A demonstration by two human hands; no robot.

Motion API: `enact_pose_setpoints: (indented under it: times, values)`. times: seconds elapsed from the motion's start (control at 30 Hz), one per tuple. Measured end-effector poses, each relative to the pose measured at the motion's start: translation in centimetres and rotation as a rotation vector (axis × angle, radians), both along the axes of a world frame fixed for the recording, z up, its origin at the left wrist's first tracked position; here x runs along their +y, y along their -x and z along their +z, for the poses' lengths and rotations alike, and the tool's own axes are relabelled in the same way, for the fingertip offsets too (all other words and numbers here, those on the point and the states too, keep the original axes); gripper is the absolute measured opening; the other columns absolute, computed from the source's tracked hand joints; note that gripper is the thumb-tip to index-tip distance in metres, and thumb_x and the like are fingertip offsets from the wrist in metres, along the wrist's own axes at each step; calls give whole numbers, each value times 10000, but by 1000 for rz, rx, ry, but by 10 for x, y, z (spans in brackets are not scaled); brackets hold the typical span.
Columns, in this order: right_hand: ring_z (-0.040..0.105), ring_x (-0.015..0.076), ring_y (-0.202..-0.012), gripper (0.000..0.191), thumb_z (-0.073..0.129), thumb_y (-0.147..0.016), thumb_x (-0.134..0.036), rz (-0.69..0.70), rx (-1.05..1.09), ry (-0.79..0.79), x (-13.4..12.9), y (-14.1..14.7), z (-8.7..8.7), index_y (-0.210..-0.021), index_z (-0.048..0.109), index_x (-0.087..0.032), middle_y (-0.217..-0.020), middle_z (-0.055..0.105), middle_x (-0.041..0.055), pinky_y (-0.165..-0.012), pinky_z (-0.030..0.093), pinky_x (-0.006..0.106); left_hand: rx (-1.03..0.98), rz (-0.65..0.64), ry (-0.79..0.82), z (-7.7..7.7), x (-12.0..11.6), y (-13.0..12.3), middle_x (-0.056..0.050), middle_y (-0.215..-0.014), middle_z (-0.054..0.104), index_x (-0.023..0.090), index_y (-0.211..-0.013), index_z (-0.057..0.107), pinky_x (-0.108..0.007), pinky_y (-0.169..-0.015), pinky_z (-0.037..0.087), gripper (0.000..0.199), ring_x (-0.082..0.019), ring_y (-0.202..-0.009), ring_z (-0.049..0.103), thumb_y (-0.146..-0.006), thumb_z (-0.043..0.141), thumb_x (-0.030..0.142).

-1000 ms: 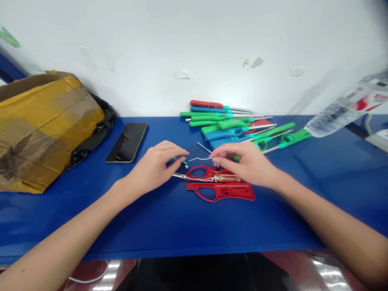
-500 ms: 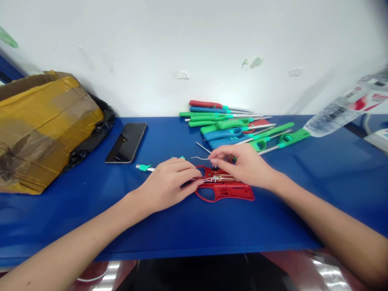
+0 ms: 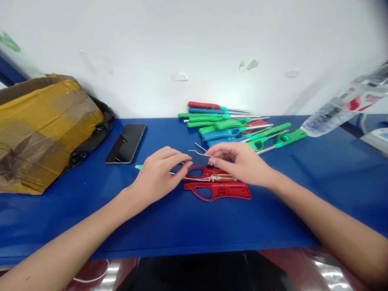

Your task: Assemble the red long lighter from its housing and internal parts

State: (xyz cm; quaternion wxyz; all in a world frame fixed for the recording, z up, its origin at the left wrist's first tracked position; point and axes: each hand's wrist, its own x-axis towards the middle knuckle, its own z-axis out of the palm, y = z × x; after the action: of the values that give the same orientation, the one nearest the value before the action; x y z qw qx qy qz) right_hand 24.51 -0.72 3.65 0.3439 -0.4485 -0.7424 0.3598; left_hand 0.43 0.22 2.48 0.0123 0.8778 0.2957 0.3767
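Two red lighter handle halves lie side by side in front of me. Inside the upper half [image 3: 197, 166] are a clear tank [image 3: 224, 177] and white wiring; the lower half [image 3: 224, 190] shows its hollow inner side. My right hand [image 3: 239, 161] pinches a thin white wire [image 3: 197, 152], whose free end points left above the upper half. Thumb and fingers of my left hand [image 3: 162, 169] come together at that half's left end; what they hold is hidden. A metal tube with a green collar [image 3: 139, 167] sticks out to the left behind this hand.
Several assembled stick lighters [image 3: 224, 125] are heaped by the wall. On the left are a phone [image 3: 126, 143] and a taped carton [image 3: 45, 133] with black plastic. A tilted water bottle [image 3: 336, 107] is at the right, near a white device [image 3: 378, 137].
My left hand has shifted left, uncovering the left ends of the red halves. My right hand still pinches the white wire, in nearly the same place.
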Motion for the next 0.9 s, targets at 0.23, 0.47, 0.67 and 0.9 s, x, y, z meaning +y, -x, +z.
enact_pose_setpoints:
  times: [0.23, 0.47, 0.67, 0.9]
  values:
    - [655, 153, -670, 181, 651, -848, -300, -44, 1, -15, 0, 0, 3, -965, 714, -178, -778, 738, 31, -565, 494, 262, 25, -134, 128, 0, -5, -6, -40, -871, 729, 150, -943, 714, -266, -743, 526, 97, -147, -782, 631, -898, 654, 211]
    - [699, 182, -704, 181, 667, -831, -303, -76, 67, 55, 1, 1, 3, -959, 710, -184, -795, 758, 40, -627, 547, 297, 172, -233, 208, -11, -16, -25, -56, -943, 726, 151, -1014, 695, -340, -762, 517, 157, -188, -810, 621, -927, 620, 257]
    - [680, 156, -634, 194, 672, -817, -289, -70, 111, 174, 0, 3, 3, -974, 701, -179, -762, 751, 35, -594, 542, 274, 68, -164, 285, -14, -13, -26, -17, -806, 717, 162, -926, 681, -284, -696, 484, 108, -150, -722, 602, -928, 573, 158]
    - [673, 158, -623, 214, 678, -815, -315, -69, 108, 170, 2, 1, 1, -977, 706, -179, -767, 746, 41, -557, 527, 273, 122, -169, 133, -7, -9, -19, -31, -894, 737, 165, -932, 692, -313, -786, 501, 126, -163, -779, 639, -894, 660, 281]
